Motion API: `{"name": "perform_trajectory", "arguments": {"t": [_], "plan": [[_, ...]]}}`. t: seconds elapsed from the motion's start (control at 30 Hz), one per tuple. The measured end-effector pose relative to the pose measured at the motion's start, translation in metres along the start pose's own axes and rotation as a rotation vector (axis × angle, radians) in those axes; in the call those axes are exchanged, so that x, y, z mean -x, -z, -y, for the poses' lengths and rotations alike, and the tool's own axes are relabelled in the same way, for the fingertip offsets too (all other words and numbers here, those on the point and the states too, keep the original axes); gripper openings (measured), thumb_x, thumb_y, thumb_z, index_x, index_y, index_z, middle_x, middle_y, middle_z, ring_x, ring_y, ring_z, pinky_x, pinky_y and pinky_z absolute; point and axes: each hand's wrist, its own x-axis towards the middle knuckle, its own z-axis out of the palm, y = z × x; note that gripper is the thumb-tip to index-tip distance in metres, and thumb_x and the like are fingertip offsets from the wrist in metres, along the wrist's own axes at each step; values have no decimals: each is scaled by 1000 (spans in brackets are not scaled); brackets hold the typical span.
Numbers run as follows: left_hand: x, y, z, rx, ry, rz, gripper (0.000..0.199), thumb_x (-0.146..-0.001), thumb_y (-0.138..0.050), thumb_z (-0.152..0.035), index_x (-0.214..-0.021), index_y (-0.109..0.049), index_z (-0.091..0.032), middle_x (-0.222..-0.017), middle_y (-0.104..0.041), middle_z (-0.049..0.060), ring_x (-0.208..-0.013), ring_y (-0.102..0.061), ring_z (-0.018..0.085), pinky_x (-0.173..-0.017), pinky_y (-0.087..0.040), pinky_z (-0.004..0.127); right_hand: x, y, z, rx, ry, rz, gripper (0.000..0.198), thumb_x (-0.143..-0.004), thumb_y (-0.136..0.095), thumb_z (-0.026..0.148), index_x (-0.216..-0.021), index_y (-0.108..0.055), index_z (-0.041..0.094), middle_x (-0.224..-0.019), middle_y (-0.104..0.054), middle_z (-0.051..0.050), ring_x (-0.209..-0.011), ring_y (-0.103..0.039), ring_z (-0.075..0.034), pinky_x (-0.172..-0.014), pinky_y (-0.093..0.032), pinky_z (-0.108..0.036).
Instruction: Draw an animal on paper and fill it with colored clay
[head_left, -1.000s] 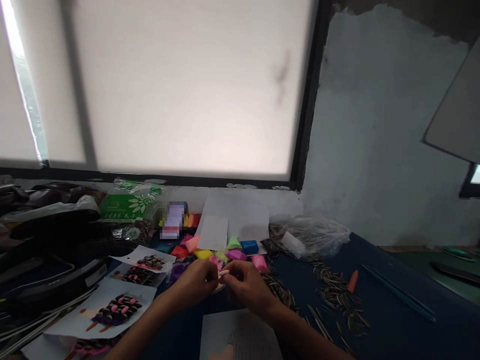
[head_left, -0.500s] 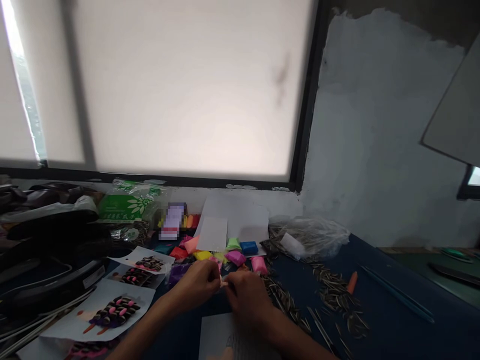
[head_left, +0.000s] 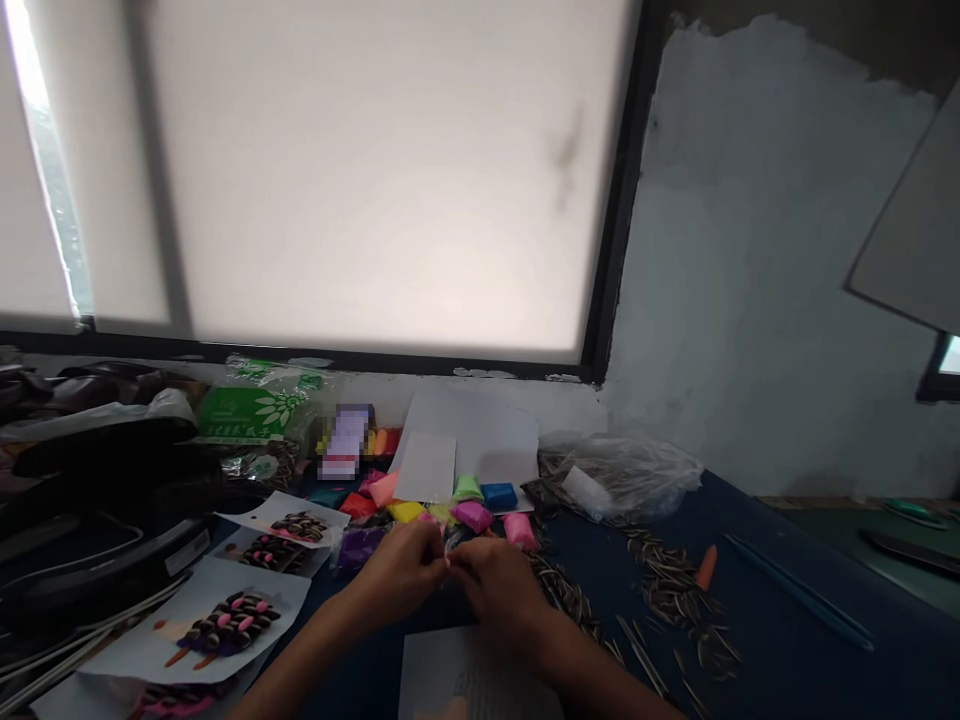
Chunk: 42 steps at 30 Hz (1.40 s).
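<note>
My left hand and my right hand meet above the dark blue table, fingertips pinched together. Between them shows a tiny pale, peach-toned bit of what looks like soft clay, mostly hidden by the fingers. Below my right hand lies a white sheet with a pencil-like drawing and a peach patch at its lower edge. Just beyond the hands are small packets of coloured clay, among them a purple packet, a magenta packet and a pink packet.
Sheets with seed-and-clay hedgehog shapes overlap at left, beside a black device with cables. Striped sunflower seeds lie scattered at right, near an orange clay stick, tweezers and a blue strip. A seed bag stands behind.
Both hands stay close together; the fingers have shifted slightly around the pale bit, less of which shows now. The view has moved a little. Nothing on the table has visibly moved.
</note>
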Motion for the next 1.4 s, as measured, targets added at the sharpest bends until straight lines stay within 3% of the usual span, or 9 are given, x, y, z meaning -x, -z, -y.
{"name": "perform_trajectory", "arguments": {"t": [0.13, 0.27, 0.4, 0.57, 0.77, 0.87, 1.07, 1.27, 1.4], "plan": [[1, 1, -5, 41, -16, 10, 30, -101, -67, -34, -126, -63, -17, -124, -65, 9, -101, -68, 25, -85, -59, 44, 0, 4, -2, -137, -95, -113, 9, -82, -68, 10, -86, -71, 17, -85, -76, -7, -79, -69, -20, -67, -45, -25], [2, 3, -11, 45, -33, -13, 28, -102, -66, -34, -124, -64, -17, -123, -66, 8, -100, -68, 25, -84, -59, 44, -2, 6, -4, -281, -137, -165, 22, -80, -71, 15, -102, -67, 15, -96, -73, -8, -73, -66, -18, -61, -46, -24], [2, -2, -15, 37, -68, -55, 29, -101, -67, -34, -124, -64, -17, -122, -66, 8, -100, -68, 25, -84, -59, 44, -4, 6, -6, -377, -118, -168, 10, -77, -65, 7, -79, -64, 17, -75, -68, -1, -70, -64, -17, -62, -45, -24], [0, -12, -18, 43, -108, -123, 27, -101, -66, -34, -122, -64, -17, -120, -66, 8, -98, -69, 24, -83, -59, 43, -6, 6, -12, -430, -118, -219, 20, -72, -62, 3, -64, -54, 20, -64, -59, 2, -68, -59, -17, -62, -40, -26], [1, 13, -8, 199, -157, -202, 20, -100, -67, -32, -113, -67, -17, -119, -66, 8, -102, -66, 25, -89, -55, 45, -10, 11, -12, -602, -102, -159, 21, -74, -61, 6, -64, -50, 21, -62, -52, 6, -60, -50, -13, -58, -38, -24], [1, 25, -2, 355, -187, -116, 28, -98, -70, -32, -121, -66, -17, -125, -66, 9, -111, -64, 27, -93, -54, 45, -9, 14, -8, -704, -82, -71, 17, -76, -61, 11, -66, -52, 21, -59, -52, 7, -53, -47, -11, -53, -37, -22], [-4, 12, 6, 604, -147, 193, 21, -103, -65, -35, -110, -66, -15, -98, -70, 3, -76, -70, 17, -69, -60, 34, -7, 16, -5, -801, -69, -23, 24, -76, -77, 29, -69, -56, 20, -62, -59, 4, -56, -55, -12, -52, -39, -23], [-5, 14, 10, 742, -144, 181, 20, -102, -66, -35, -107, -67, -15, -96, -69, 2, -75, -68, 17, -68, -59, 32, -10, 29, -6, -919, -118, 93, 48, -61, -89, 52, -73, -57, 19, -63, -57, 6, -51, -49, -8, -48, -38, -21], [-3, 21, 9, 820, -163, 151, 20, -102, -67, -34, -100, -67, -15, -91, -69, 1, -72, -68, 16, -66, -58, 31, -10, 40, -8, -955, -130, 195, 51, -61, -90, 55, -83, -63, 17, -72, -62, 3, -56, -53, -8, -51, -41, -20]]}}
